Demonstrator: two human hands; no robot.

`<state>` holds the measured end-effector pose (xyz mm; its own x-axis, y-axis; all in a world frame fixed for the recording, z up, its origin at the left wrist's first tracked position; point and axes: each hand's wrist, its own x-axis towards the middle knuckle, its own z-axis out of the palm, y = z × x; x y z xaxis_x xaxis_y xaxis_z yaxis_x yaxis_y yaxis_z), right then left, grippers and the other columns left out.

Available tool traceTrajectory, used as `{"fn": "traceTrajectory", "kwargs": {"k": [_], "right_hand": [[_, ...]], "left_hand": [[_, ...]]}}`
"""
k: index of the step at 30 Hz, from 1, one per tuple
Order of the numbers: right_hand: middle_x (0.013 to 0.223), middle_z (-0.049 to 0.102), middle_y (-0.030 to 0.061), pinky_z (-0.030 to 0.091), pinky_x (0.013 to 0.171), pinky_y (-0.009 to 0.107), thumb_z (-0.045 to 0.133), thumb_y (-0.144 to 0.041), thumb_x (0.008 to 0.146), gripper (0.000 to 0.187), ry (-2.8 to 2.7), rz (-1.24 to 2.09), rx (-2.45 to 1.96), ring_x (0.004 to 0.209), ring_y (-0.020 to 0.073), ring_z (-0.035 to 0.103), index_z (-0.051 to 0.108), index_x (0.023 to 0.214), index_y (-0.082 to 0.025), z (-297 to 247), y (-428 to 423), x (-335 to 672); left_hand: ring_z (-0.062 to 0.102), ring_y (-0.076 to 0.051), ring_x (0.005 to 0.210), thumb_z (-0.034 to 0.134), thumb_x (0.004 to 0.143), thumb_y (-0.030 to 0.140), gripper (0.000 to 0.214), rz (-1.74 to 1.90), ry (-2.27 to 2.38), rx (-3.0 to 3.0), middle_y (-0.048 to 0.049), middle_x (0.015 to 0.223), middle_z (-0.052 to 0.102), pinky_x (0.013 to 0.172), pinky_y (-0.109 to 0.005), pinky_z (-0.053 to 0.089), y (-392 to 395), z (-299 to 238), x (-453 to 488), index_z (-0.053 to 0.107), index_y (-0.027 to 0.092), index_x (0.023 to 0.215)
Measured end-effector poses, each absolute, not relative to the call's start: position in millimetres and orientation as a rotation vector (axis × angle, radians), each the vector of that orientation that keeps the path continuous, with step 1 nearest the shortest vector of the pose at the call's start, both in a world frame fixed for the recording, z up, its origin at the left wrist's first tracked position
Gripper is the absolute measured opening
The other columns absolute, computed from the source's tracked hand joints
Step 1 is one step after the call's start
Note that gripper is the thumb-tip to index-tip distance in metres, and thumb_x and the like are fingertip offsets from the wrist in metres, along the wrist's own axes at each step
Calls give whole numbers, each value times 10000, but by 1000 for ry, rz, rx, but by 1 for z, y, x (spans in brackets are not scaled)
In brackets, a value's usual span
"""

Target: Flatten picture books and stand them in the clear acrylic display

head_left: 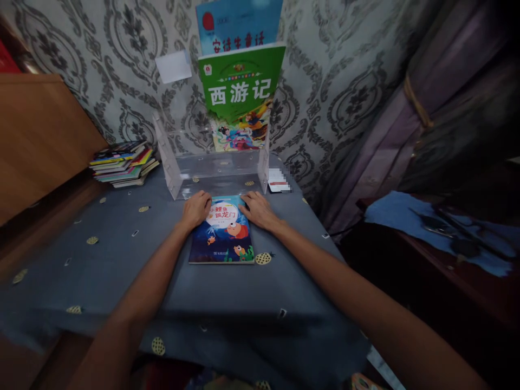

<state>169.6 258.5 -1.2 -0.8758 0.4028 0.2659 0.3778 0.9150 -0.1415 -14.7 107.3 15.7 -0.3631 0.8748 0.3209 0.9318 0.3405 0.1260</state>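
A blue children's book (223, 238) with fish on its cover lies flat on the grey-blue tablecloth (122, 260), just in front of a clear acrylic book stand (211, 168). My left hand (196, 209) rests on the book's top left corner with its fingers curled down over the edge. My right hand (258, 209) lies on the top right corner, fingers bent over that edge. In the stand a green book (239, 81) is propped upright, and a blue book (238, 24) stands behind it.
A stack of several thin books (122, 164) sits at the table's back left beside a wooden cabinet (36, 135). A small white card (278, 181) lies right of the stand. A dark side table with blue cloth (426, 222) is at right.
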Motion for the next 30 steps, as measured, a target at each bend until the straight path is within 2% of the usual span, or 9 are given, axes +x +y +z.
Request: {"fn": "traceTrajectory", "kwargs": {"k": [14, 17, 22, 30], "right_hand": [[1270, 656, 141, 429, 1008, 405, 506, -327, 1000, 385, -2769, 205, -535, 1118, 281, 562, 632, 1311, -137, -2, 261, 175], [1288, 657, 130, 440, 997, 414, 513, -344, 1001, 384, -2770, 225, -521, 1128, 281, 566, 630, 1320, -164, -2, 263, 177], [1295, 650, 146, 447, 980, 414, 498, -364, 1015, 414, -2784, 254, -543, 1147, 282, 555, 617, 1338, -135, 0, 262, 177], [1311, 645, 148, 447, 982, 427, 510, -360, 1004, 408, -2781, 256, -576, 1163, 293, 557, 624, 1338, -155, -4, 269, 171]], "left_hand": [[658, -220, 958, 481, 930, 222, 247, -592, -2323, -1749, -62, 1022, 724, 837, -327, 496, 101, 14, -29, 727, 227, 948], [665, -216, 912, 482, 936, 220, 241, -609, -2312, -1736, -73, 987, 723, 825, -328, 501, 102, 12, -27, 722, 216, 921], [663, -212, 882, 457, 942, 180, 250, -648, -2318, -1706, -76, 907, 710, 837, -329, 501, 105, 7, -26, 700, 202, 892], [661, -203, 893, 450, 954, 177, 243, -697, -2328, -1700, -71, 916, 710, 842, -317, 498, 109, 5, -28, 686, 196, 896]]}}
